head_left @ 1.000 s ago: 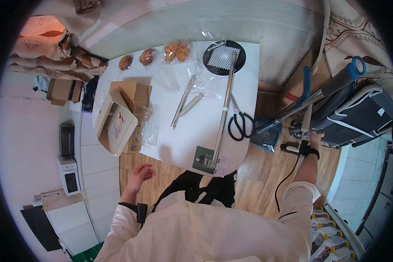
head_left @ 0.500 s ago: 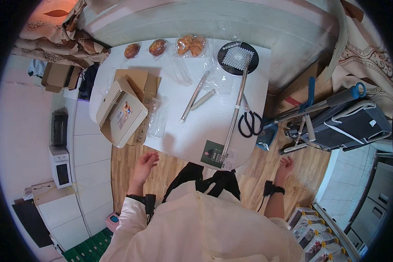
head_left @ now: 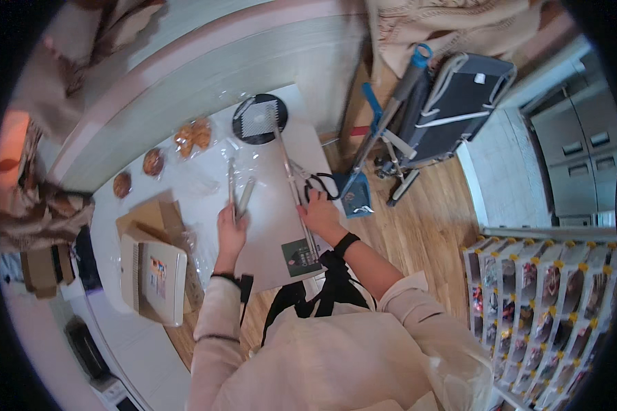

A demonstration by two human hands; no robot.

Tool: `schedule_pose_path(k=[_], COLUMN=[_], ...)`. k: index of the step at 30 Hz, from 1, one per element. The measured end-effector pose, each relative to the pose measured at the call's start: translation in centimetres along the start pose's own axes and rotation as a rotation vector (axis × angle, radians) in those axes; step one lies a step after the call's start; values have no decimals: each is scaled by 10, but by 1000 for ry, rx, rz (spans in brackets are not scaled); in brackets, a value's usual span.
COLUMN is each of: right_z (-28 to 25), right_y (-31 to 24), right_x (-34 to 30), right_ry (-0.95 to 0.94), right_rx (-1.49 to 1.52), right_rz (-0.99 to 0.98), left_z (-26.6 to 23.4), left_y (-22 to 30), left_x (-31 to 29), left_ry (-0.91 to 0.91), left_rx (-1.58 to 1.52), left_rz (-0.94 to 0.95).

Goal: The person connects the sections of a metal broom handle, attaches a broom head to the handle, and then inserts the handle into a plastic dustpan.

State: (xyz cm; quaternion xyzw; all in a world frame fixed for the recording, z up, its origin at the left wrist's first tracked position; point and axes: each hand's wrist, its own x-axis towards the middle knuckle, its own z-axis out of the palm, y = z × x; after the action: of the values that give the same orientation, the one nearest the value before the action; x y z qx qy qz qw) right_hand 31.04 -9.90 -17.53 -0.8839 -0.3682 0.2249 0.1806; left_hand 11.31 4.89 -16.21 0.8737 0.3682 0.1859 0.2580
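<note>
Over there on the table (head_left: 271, 233), a slim silver tube (head_left: 231, 183) is pointing wallward, while a longer silver pole (head_left: 289, 170) is stretching aslant to its right.

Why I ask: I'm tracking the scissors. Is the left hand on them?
No, the left hand is at the short silver tube, while the scissors lie by the right hand.

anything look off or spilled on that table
The beige ridged container sits askew against the cardboard box and seems to overhang the near-left edge of the table, so it looks precarious. Nothing appears spilled.
</note>
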Motion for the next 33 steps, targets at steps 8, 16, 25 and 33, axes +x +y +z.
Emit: schedule_pose_path(k=[8,16,25,33], right_z=[0,-16,-113,-133], right_y=[-13,26,36,-9], right_x=[3,-9,-132,-158], right_ry=[129,98,64,75], right_rx=[-59,293,369,172], right_rz=[-80,58,-230,-467], left_z=[44,8,-163,-233], left_y=[8,6,68,76], left_x=[35,11,-32,-56], left_ry=[-202,-404,-206,-184], left_rx=[410,-236,-1093,-1054], left_rz=[-121,-345,-34,13])
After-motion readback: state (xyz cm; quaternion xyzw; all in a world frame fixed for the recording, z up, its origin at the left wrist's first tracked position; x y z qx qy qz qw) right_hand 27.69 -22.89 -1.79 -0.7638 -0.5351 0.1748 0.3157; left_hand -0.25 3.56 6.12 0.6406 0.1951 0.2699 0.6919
